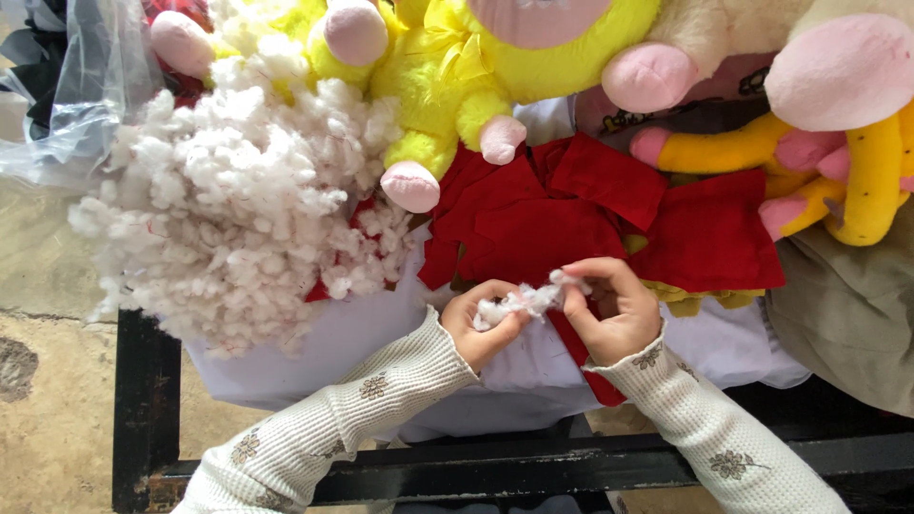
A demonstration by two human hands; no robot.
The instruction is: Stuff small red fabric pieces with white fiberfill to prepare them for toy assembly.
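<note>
Two hands: both met over the middle of the black metal-framed table, each in a cream knitted sleeve with small brown flower prints.
Left hand: the left hand curled around one end of a small tuft of white fluffy stuffing, its grip closed on the tuft between thumb and fingers.
Right hand: the right hand pinched the other end of the same tuft, fingertips pressed together on the fibre, so its grip was also clamped on it.
Tuft: it stretched between the two hands, held just above the white cloth and touching the lower edge of the red felt.
Red felt: several flat pieces of dark red fabric lay overlapping on the white cloth, directly beyond the hands, with one strip running down under the right hand.
Stuffing pile: a large loose heap of white fluffy stuffing sat to the left of the hands, well apart from them.
Toys: a bright yellow plush toy with pink paws lay along the far edge, beside a yellow-orange plush toy with pink feet at the right.
Bag: a clear plastic bag sat crumpled at the far left corner.
</note>
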